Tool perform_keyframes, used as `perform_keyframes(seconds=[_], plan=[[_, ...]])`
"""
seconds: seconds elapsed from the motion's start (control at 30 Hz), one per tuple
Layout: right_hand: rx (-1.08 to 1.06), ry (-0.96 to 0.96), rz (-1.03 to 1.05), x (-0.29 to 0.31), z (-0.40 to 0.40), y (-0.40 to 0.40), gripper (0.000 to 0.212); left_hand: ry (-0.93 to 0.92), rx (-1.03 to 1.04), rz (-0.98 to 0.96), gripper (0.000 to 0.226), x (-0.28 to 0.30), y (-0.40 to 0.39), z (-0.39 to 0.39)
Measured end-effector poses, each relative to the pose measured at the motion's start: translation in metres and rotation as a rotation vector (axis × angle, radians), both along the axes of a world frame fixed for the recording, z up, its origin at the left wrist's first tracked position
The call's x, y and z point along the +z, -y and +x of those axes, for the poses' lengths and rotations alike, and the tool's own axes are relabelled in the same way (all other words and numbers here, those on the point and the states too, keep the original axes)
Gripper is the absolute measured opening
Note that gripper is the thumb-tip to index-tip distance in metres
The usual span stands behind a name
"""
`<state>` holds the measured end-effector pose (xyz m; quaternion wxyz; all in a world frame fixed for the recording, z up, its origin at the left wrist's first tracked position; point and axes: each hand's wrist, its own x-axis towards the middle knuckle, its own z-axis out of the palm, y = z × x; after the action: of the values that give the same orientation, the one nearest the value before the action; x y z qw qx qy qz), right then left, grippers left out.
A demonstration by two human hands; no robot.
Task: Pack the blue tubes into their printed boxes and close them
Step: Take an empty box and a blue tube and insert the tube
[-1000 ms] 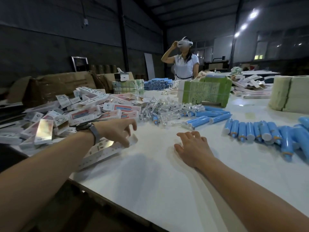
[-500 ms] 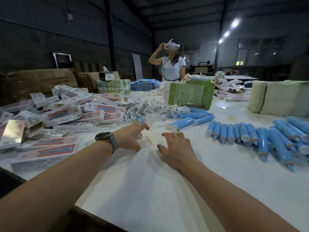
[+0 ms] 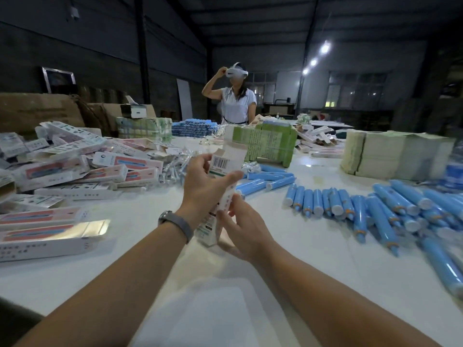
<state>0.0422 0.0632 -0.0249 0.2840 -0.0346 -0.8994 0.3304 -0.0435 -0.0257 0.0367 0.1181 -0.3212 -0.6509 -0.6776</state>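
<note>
I hold one long printed box (image 3: 223, 171) upright above the white table (image 3: 225, 309), its barcode side toward me and its top flap open. My left hand (image 3: 204, 189) grips its upper half, thumb across the front. My right hand (image 3: 244, 229) holds its lower end from the right. Several blue tubes (image 3: 338, 204) with white caps lie in a row on the table to the right. More tubes (image 3: 270, 182) lie just beyond my hands. A heap of flat and folded printed boxes (image 3: 75, 171) covers the left side.
A person in a white top with a headset (image 3: 236, 101) stands at the table's far end. A green carton stack (image 3: 268, 144) sits behind my hands, pale stacks (image 3: 390, 156) at the right, small clear-wrapped parts (image 3: 180, 164) in the middle, brown cartons (image 3: 37, 113) far left.
Both hands were low on the table; my left hand took a box from the left pile. Now both hands have raised that box upright in front of me.
</note>
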Motion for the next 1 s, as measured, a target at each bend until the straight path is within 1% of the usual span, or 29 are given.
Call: perform_keyframes(seconds=[0.07, 0.13, 0.2, 0.27, 0.3, 0.37, 0.4, 0.43, 0.47, 0.53, 0.57, 0.6, 0.63, 0.7, 0.77, 0.8, 0.83, 0.9, 0.97, 1.0], plan=[[-0.015, -0.007, 0.015, 0.001, 0.000, -0.001, 0.045, 0.008, -0.126, -0.003, 0.052, -0.002, 0.004, -0.003], [-0.014, -0.013, 0.013, 0.002, 0.000, -0.003, 0.050, 0.010, -0.262, -0.035, 0.042, -0.008, 0.007, -0.005], [-0.007, -0.013, 0.027, 0.001, 0.001, -0.002, 0.054, -0.018, -0.301, -0.057, 0.044, -0.018, 0.009, -0.008], [0.008, -0.034, 0.113, 0.000, 0.001, -0.004, 0.049, -0.073, -0.215, -0.039, 0.049, -0.022, 0.013, -0.012], [0.007, -0.045, 0.109, -0.001, 0.000, -0.005, 0.047, -0.108, -0.146, -0.029, 0.050, -0.022, 0.014, -0.014], [-0.050, -0.057, -0.104, 0.000, -0.005, -0.008, 0.047, -0.129, -0.054, -0.004, 0.051, -0.025, 0.017, -0.016], [-0.103, -0.068, -0.188, 0.000, -0.009, -0.013, 0.044, -0.116, -0.043, 0.000, 0.048, -0.027, 0.017, -0.016], [-0.161, -0.072, -0.213, -0.001, -0.012, -0.018, 0.038, -0.098, -0.044, -0.009, 0.043, -0.030, 0.017, -0.017], [-0.227, -0.061, -0.191, -0.001, -0.015, -0.025, 0.033, -0.083, -0.050, -0.023, 0.038, -0.033, 0.016, -0.017], [-0.345, -0.029, -0.054, 0.005, -0.018, -0.047, 0.028, -0.070, -0.079, -0.033, 0.032, -0.037, 0.015, -0.018], [-0.395, 0.009, 0.034, 0.010, -0.019, -0.060, 0.029, -0.064, -0.099, -0.025, 0.031, -0.038, 0.014, -0.017], [-0.449, 0.087, 0.137, 0.017, -0.020, -0.074, 0.033, -0.052, -0.121, -0.015, 0.031, -0.037, 0.014, -0.017], [-0.513, 0.210, 0.262, 0.024, -0.021, -0.089, 0.038, -0.038, -0.143, -0.003, 0.031, -0.036, 0.013, -0.017], [-0.653, 0.514, 0.514, 0.035, -0.022, -0.114, 0.045, -0.029, -0.156, 0.028, 0.031, -0.034, 0.013, -0.014], [-0.737, 0.732, 0.600, 0.036, -0.021, -0.129, 0.042, -0.047, -0.149, 0.070, 0.032, -0.032, 0.013, -0.009], [-0.741, 0.791, 0.611, 0.033, -0.022, -0.132, 0.037, -0.051, -0.160, 0.092, 0.031, -0.032, 0.014, -0.007], [-0.730, 0.812, 0.639, 0.030, -0.023, -0.133, 0.034, -0.046, -0.176, 0.112, 0.030, -0.030, 0.015, -0.005], [-0.731, 0.756, 0.725, 0.024, -0.029, -0.130, 0.029, -0.022, -0.206, 0.131, 0.023, -0.027, 0.019, -0.004], [-0.761, 0.701, 0.792, 0.024, -0.035, -0.124, 0.030, 0.014, -0.212, 0.160, 0.021, -0.024, 0.023, -0.005], [-0.766, 0.701, 0.789, 0.026, -0.038, -0.122, 0.034, 0.033, -0.214, 0.178, 0.023, -0.023, 0.024, -0.005]])
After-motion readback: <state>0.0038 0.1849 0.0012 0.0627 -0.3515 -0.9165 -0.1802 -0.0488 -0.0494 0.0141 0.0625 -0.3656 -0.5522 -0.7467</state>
